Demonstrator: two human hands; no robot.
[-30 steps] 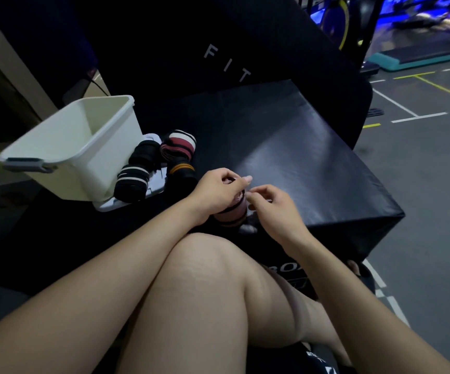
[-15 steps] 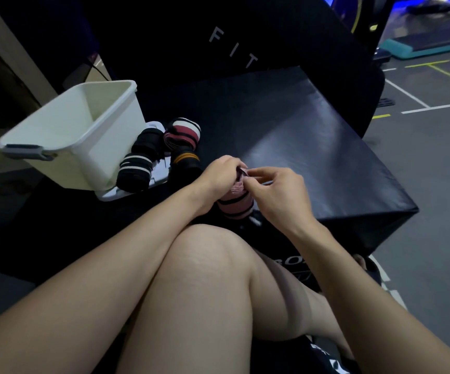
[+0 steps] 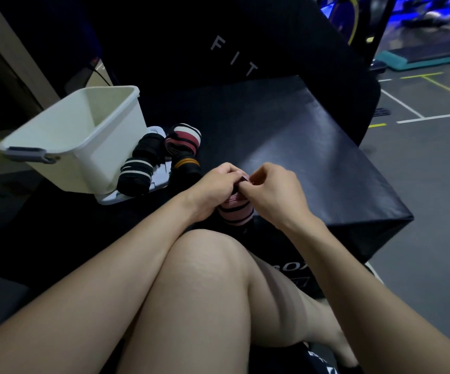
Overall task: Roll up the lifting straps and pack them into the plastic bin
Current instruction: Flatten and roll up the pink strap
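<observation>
Head view: left hand [image 3: 214, 188] and right hand [image 3: 271, 193] both pinching pink strap roll [image 3: 236, 213] at near worktop [image 3: 286, 147] edge, best kept taut while tucking the tail, bin [image 3: 83, 141] far left.

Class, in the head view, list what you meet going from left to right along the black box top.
White bin → black roll with white stripes → orange-striped roll → left hand → right hand.
</observation>
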